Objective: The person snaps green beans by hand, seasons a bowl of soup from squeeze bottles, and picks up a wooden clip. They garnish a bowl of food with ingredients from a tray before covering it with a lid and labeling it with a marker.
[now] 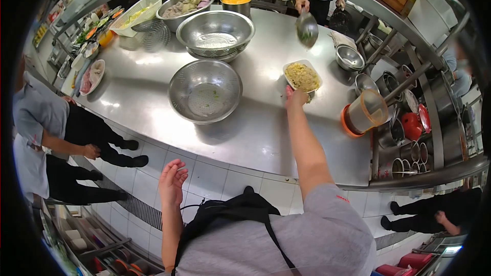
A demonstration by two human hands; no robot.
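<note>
My right hand [295, 97] reaches across the steel table and grips the near edge of a white takeaway container [317, 70] heaped with yellowish food [302, 75]. Its thumb shows at the rim; the other fingers are partly hidden. My left hand [174, 176] hangs in the air before the table's front edge, empty, fingers loosely bent and apart. Left of the container sits a perforated steel colander [205, 92]. Across the table, a co-worker's hand [302, 4] holds a large metal ladle [307, 29] above the tabletop, beyond the container.
Large steel bowls [215, 29] are stacked behind the colander, near a pot of orange liquid [236, 5]. A clear pitcher [368, 110] with an orange rim stands at right, beside shelf rails. An oval plate of raw meat [93, 77] lies far left. People stand left and right.
</note>
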